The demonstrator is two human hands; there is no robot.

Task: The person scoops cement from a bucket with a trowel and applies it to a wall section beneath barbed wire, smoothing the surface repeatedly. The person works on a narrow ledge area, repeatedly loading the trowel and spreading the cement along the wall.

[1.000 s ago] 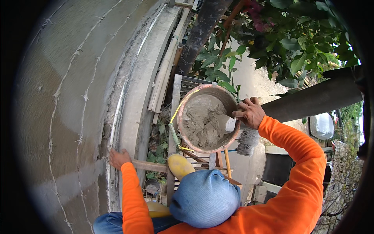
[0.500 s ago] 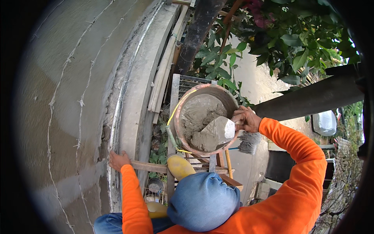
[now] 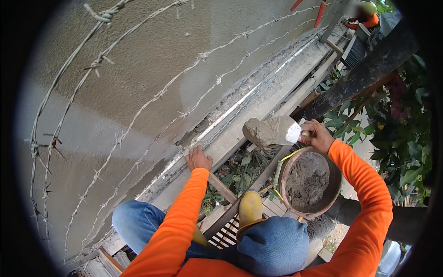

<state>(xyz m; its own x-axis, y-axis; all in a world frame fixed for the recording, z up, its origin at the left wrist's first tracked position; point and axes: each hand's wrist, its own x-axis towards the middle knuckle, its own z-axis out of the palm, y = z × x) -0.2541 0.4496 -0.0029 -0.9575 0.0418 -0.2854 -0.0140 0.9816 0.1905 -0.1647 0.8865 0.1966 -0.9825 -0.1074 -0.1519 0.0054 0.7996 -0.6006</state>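
Observation:
My right hand [image 3: 317,135] is closed round the handle of a trowel [image 3: 293,134]. A thick heap of wet grey mortar [image 3: 266,131] covers its blade, which is held over the gap between ledge and bucket. Just below that hand stands a round bucket [image 3: 336,184] with a yellow cord at its rim and more mortar [image 3: 305,184] inside. My left hand [image 3: 199,159] rests on the concrete ledge [image 3: 233,134] beside a pale strip [image 3: 214,123] along the wall's foot, fingers laid over the edge. A wooden bar [image 3: 222,188] ends beneath that hand.
Barbed wire [image 3: 161,92] runs in strands before the plastered wall [image 3: 138,51]. My yellow boot [image 3: 250,207] is on a slatted support beside the bucket. A dark post [image 3: 364,69] slants past leaves on the right. Another person [image 3: 369,21] in orange is at the far right.
The loaded trowel has come up out of the bucket and moved left toward the ledge. My view has turned, showing more wall and wire. My left hand is still on the ledge.

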